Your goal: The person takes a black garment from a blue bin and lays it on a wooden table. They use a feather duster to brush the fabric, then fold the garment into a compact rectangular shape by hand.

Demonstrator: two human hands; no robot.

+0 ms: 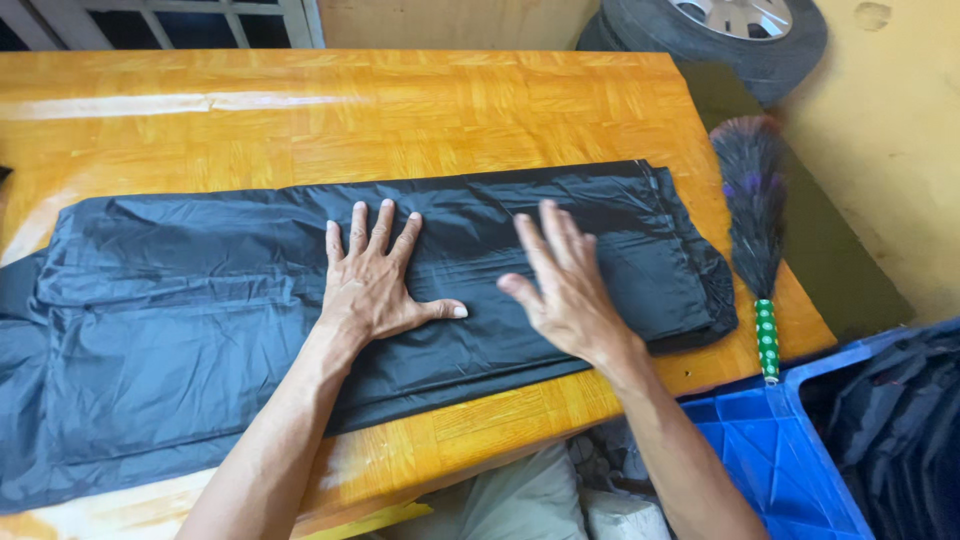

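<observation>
Broadly, a glossy wooden table [420, 100] with a parquet pattern fills most of the view, and across it lies a long dark raincoat [180, 320], thin and shiny, folded into a flat strip that runs from the left edge almost to the right end of the top. Beyond the far right corner a car tyre [720, 30] leans by a yellow wall, and at the lower right stands a blue plastic crate [770, 450] holding more dark cloth. A feather duster [755, 220] with a green dotted handle lies just beside the raincoat's right end. The left hand [375, 285] presses flat on the raincoat, fingers spread apart. The right hand [570, 290] is open too, fingers slightly blurred, over the fabric near its folded right end.
</observation>
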